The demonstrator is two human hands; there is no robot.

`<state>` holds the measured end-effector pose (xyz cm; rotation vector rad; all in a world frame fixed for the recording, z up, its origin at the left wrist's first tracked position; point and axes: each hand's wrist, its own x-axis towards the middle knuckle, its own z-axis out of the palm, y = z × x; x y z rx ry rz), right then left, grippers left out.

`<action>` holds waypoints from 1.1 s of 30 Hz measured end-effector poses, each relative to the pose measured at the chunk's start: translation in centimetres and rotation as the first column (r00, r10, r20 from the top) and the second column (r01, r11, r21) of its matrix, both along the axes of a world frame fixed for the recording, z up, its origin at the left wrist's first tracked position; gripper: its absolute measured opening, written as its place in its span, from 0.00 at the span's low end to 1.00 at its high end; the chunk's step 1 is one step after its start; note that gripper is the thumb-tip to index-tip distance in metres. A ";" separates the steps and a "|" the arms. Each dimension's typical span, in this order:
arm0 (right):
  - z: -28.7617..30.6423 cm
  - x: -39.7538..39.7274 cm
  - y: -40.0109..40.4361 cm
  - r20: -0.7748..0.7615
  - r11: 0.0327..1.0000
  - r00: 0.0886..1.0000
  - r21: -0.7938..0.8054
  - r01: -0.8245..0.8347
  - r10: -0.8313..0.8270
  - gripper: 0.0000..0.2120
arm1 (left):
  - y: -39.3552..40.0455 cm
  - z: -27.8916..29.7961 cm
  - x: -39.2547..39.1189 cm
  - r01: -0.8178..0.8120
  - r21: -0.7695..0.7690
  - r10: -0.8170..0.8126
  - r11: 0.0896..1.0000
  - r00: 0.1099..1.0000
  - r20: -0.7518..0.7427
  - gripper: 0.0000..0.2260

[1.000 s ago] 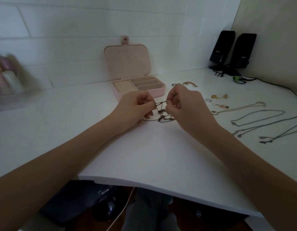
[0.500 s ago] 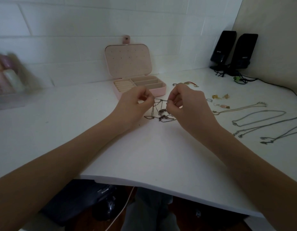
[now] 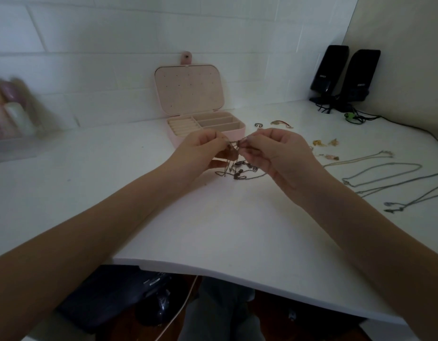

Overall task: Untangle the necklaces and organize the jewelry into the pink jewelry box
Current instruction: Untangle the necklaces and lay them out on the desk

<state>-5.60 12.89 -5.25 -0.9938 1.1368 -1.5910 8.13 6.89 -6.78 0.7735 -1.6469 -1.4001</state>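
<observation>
A tangled necklace (image 3: 240, 168) with small dark charms hangs between my hands just above the white desk (image 3: 213, 230). My left hand (image 3: 200, 153) pinches one part of its chain, and my right hand (image 3: 279, 153) pinches it close by; the fingertips nearly meet. Behind them stands the pink jewelry box (image 3: 234, 132), lid open, with ring rolls and compartments showing. To the right, several straightened necklaces (image 3: 382, 173) lie side by side on the desk. Small earrings (image 3: 325, 143) and a bracelet (image 3: 282, 123) lie near the box.
Two black speakers (image 3: 345, 77) with cables stand at the back right corner. A blurred clear organizer (image 3: 11, 119) sits at the far left against the white brick wall. The desk's curved front edge (image 3: 237, 271) is near me, with dark items below it.
Both hands have lifted slightly and their fingertips have come closer together on the chain; more of the tangle hangs off the desk than a second ago.
</observation>
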 end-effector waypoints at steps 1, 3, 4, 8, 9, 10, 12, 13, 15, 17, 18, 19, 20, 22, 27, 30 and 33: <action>0.0 -0.1 0.0 0.032 1.000 0.999 0.005 0.002 -0.002 0.01 | 0.1 -0.1 0.0 0.009 -0.006 -0.009 1.000 1.000 0.013 0.11; -0.1 -0.2 -0.1 0.073 1.000 0.997 0.001 0.022 -0.022 0.03 | 0.1 -0.3 0.0 0.040 -0.034 -0.038 0.999 0.997 0.064 0.11; 0.0 -0.3 -0.1 0.090 1.000 0.996 -0.003 0.028 -0.028 0.04 | 0.2 -0.4 0.0 0.062 -0.045 -0.058 0.997 0.994 0.088 0.11; 0.3 -0.3 -0.1 0.169 1.000 0.986 0.024 -0.002 -0.002 0.10 | 0.2 -0.5 -0.1 0.094 -0.063 -0.085 0.994 0.987 0.136 0.10; 0.3 -0.3 -0.2 0.189 0.999 0.982 0.045 -0.017 0.008 0.10 | 0.2 -0.5 -0.1 0.087 -0.070 -0.077 0.994 0.987 0.140 0.09; 0.4 -0.4 -0.2 0.208 0.997 0.978 0.074 -0.031 0.015 0.11 | 0.1 -0.5 0.0 0.077 -0.078 -0.065 0.994 0.987 0.144 0.08; 0.5 -0.5 -0.2 0.234 0.986 0.972 0.153 -0.071 0.034 0.11 | 0.0 -0.6 0.0 0.041 -0.092 -0.027 0.995 0.988 0.149 0.08; 0.6 -0.6 0.0 0.248 0.977 0.967 0.186 -0.100 0.052 0.09 | -0.1 -0.5 0.0 0.016 -0.094 -0.002 0.995 0.989 0.146 0.09; 0.7 -0.9 0.2 0.280 0.960 0.954 0.220 -0.176 0.111 0.07 | -0.3 -0.5 0.1 -0.032 -0.085 0.043 0.996 0.991 0.127 0.10; 0.8 -1.0 0.4 0.259 0.943 0.950 0.236 -0.236 0.173 0.06 | -0.5 -0.4 0.2 -0.082 -0.051 0.085 0.995 0.993 0.077 0.10; 0.9 -0.9 0.4 0.192 0.937 0.963 0.256 -0.236 0.190 0.03 | -0.6 -0.3 0.2 -0.104 -0.018 0.105 0.994 0.994 0.037 0.10; 0.8 -0.9 0.4 0.080 0.937 0.977 0.277 -0.212 0.197 0.01 | -0.6 -0.2 0.2 -0.116 0.024 0.116 0.993 0.993 -0.004 0.11; 0.7 -0.9 0.4 -0.085 0.944 0.978 0.288 -0.161 0.192 0.02 | -0.5 0.0 0.1 -0.112 0.069 0.115 0.991 0.993 -0.042 0.11; 0.3 -0.7 0.4 -0.443 0.971 0.884 0.233 -0.044 0.147 0.05 | -0.4 0.4 0.0 -0.086 0.170 0.106 0.982 0.988 -0.115 0.12; -0.1 -0.7 0.3 -0.586 1.000 0.810 0.026 0.015 0.003 0.08 | -0.5 1.0 0.1 0.006 0.438 0.157 0.899 0.929 -0.336 0.12; 0.1 -0.7 0.6 -0.528 0.999 0.849 0.018 -0.027 0.032 0.08 | -0.5 1.0 0.4 0.123 0.498 0.114 0.858 0.901 -0.419 0.11; 0.1 -0.5 0.7 -0.484 0.998 0.873 0.021 -0.061 0.063 0.08 | -0.5 1.0 0.5 0.186 0.518 0.080 0.835 0.890 -0.448 0.11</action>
